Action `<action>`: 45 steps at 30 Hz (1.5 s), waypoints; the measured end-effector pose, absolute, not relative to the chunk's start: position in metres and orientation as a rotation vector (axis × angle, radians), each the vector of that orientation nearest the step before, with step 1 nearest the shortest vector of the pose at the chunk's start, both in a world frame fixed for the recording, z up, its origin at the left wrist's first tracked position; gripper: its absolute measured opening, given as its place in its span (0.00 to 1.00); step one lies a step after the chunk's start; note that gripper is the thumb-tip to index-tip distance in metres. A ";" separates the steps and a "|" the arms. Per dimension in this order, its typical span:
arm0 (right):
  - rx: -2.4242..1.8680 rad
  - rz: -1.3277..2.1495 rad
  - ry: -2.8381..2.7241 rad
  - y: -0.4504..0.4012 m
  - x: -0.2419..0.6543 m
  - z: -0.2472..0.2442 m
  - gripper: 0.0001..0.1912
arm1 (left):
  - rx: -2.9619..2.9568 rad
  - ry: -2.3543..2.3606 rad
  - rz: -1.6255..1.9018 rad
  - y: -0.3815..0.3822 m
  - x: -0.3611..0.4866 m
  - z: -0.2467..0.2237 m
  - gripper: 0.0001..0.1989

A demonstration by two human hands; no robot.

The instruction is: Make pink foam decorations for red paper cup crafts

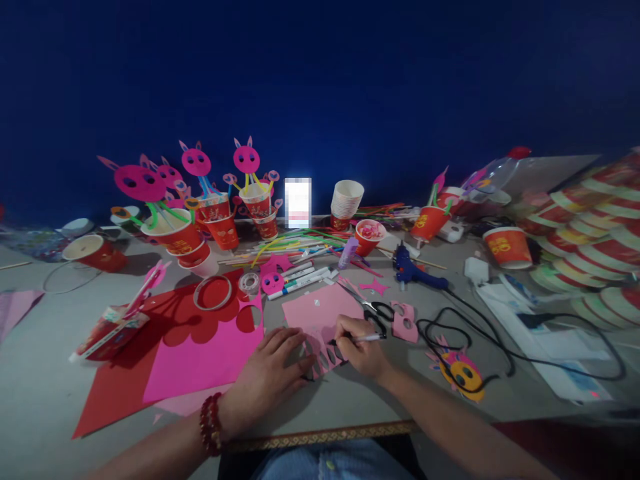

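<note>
My right hand (pixel 361 343) grips a white marker (pixel 371 338), its dark tip low over a light pink sheet (pixel 320 343) that has cut-outs along its near edge. Flat on the table, my left hand (pixel 280 363) reaches that sheet from the left with its fingers stretched out. A larger light pink sheet (pixel 323 303) lies just beyond. Black-handled scissors (pixel 377 311) rest right of my right hand, beside a pink scrap with round holes (pixel 404 321). Several markers (pixel 303 283) lie behind, near a small pink smiley disc (pixel 273 283).
Magenta (pixel 200 363) and red (pixel 107 383) paper lie at left, with tape rolls (pixel 213 293). Paper cups with pink faces (pixel 200 200) stand at back left. A blue glue gun (pixel 420 273) and its black cable lie right; stacked cups (pixel 600 233) line the far right.
</note>
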State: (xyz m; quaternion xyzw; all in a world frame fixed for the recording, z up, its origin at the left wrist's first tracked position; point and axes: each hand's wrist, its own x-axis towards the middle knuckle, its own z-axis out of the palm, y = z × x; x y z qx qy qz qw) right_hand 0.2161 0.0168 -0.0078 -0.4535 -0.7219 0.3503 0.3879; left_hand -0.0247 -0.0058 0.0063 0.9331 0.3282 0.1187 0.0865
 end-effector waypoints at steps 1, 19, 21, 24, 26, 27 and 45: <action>-1.154 0.901 -1.835 0.017 0.216 -0.008 0.10 | 2.779 0.977 0.356 -0.006 -0.025 0.006 0.18; -1.152 0.925 -1.853 0.017 0.217 -0.010 0.09 | 2.778 0.983 0.345 -0.006 -0.024 0.006 0.18; -1.151 0.933 -1.851 0.016 0.217 -0.010 0.09 | 2.777 0.983 0.350 -0.006 -0.024 0.006 0.19; -1.141 0.945 -1.819 0.016 0.217 -0.011 0.09 | 2.776 0.976 0.347 -0.006 -0.024 0.005 0.20; -1.139 0.988 -1.723 0.016 0.217 -0.013 0.09 | 2.777 0.975 0.355 -0.006 -0.024 0.005 0.20; -1.138 1.016 -1.655 0.016 0.217 -0.014 0.09 | 2.776 0.974 0.362 -0.006 -0.024 0.005 0.19; -1.080 0.999 -1.584 0.014 0.218 -0.003 0.05 | 2.648 1.030 0.629 0.001 -0.025 0.015 0.12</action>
